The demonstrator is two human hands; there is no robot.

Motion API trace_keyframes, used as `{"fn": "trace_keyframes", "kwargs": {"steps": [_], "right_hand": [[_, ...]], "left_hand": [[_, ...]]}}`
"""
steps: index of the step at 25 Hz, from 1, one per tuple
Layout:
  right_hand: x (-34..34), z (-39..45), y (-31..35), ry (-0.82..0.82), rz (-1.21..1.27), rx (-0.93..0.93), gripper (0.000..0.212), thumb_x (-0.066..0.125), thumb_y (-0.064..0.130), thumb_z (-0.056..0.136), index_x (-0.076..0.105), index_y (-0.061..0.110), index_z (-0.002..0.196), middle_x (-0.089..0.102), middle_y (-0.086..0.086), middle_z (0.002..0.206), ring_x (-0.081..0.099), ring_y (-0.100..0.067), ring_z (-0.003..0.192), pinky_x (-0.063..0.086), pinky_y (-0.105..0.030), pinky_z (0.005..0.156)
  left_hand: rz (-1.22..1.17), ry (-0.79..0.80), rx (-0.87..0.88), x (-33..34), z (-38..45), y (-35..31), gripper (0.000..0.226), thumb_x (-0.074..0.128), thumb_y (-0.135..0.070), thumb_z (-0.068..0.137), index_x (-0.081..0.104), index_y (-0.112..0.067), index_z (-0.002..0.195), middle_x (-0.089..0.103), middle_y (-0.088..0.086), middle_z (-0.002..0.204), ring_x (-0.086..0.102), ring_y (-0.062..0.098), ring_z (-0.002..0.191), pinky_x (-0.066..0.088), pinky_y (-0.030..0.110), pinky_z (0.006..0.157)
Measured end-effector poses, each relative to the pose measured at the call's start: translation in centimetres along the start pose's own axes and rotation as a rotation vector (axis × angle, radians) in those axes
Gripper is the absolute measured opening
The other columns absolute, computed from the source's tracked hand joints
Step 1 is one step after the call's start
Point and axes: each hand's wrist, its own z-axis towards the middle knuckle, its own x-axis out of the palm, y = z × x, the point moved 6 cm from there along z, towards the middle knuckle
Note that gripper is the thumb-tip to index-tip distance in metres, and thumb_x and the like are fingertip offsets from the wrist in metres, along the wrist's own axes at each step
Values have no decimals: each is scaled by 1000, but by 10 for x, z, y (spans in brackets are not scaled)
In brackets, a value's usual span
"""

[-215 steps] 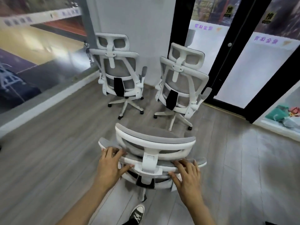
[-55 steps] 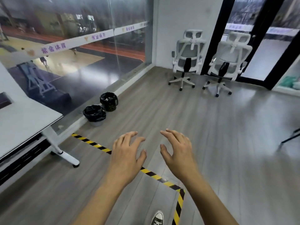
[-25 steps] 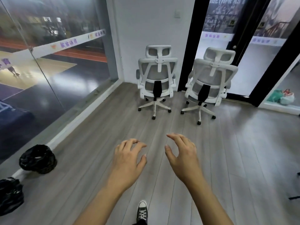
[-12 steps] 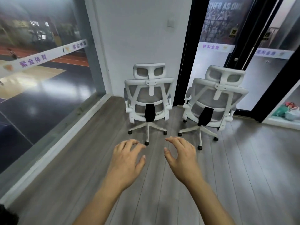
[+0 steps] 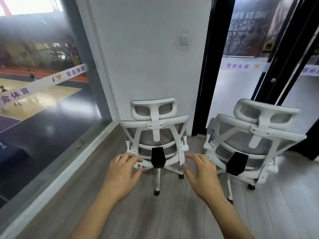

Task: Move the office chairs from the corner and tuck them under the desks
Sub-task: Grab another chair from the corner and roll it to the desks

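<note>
Grey plank floor [image 5: 155, 214], white corner wall [image 5: 151, 57], glazing beside. Two white mesh-backed chairs, left chair [image 5: 156, 135] and right chair [image 5: 250, 144], stand in the corner; left hand [image 5: 120, 176] and right hand [image 5: 203, 175] reach forward, fingers spread, grasping nothing.

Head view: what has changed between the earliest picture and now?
The third chair, held earlier, is gone. Both hands, left and right, now open and empty, have closed in on the left chair. It and the right chair stay in the corner.
</note>
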Motion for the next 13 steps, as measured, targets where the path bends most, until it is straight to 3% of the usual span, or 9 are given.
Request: {"fn": "trace_keyframes", "kwargs": {"steps": [5,10,13], "right_hand": [[36,140,-18,48,19,-65,28,57,39,96,58,35,124,45,26,113,43,0,107,31,-31,102],[97,261,-54,129,-39,-82,30,58,37,94,59,32,124,59,12,116,53,-14,111,29,-31,96],[143,323,-79,207,-127,-67,35,57,39,94,56,31,128,58,5,124,51,-22,119,33,-38,102]], "left_hand": [[-3,-29,-77,37,115,28,24,54,-37,95,60,-32,118,53,-13,119,45,14,114,35,32,93],[-36,35,-176,97,222,80,26,54,-36,94,60,-30,118,55,-10,123,48,17,117,38,36,95],[-42,52,-264,133,283,125,35,53,-35,93,56,-26,127,53,-4,134,48,23,123,38,41,99]]}}
